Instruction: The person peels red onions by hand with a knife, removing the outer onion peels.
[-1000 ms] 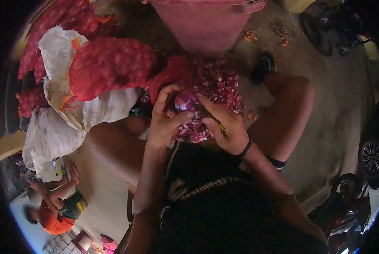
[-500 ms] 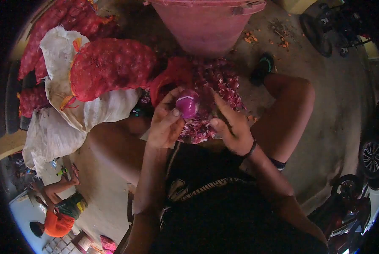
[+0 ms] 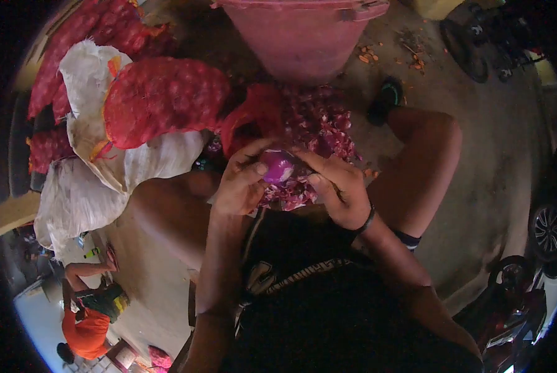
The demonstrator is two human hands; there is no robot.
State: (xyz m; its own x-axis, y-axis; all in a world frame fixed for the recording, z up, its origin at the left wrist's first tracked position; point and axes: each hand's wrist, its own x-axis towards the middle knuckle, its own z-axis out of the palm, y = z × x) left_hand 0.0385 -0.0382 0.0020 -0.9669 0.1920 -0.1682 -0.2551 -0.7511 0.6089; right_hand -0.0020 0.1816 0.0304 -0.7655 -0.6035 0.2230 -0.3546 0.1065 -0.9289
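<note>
A shiny purple-red onion [image 3: 277, 166] with a pale patch rests in the fingers of my left hand [image 3: 241, 183]. The thumb of that hand presses on its near side. My right hand [image 3: 340, 189] is at the onion's right, its forefinger stretched to the onion's upper edge and its thumb lower, a little apart from it. The other fingers are curled in, and whatever lies between them is hidden. Beneath both hands spreads a heap of red onion skins [image 3: 331, 133]. An open red mesh sack [image 3: 250, 112] lies just beyond my left hand.
A large pink tub [image 3: 297, 40] stands beyond the skins. Full red mesh sacks of onions [image 3: 166, 99] and white woven sacks [image 3: 82, 199] lie at left. A person in orange [image 3: 87, 329] sits at lower left. At right are a motorcycle [image 3: 515, 304] and a car wheel [image 3: 547, 233].
My right hand has come left and in to the onion, its forefinger now at the onion's top edge. The onion has turned slightly in my left hand. The person in orange has bent forward.
</note>
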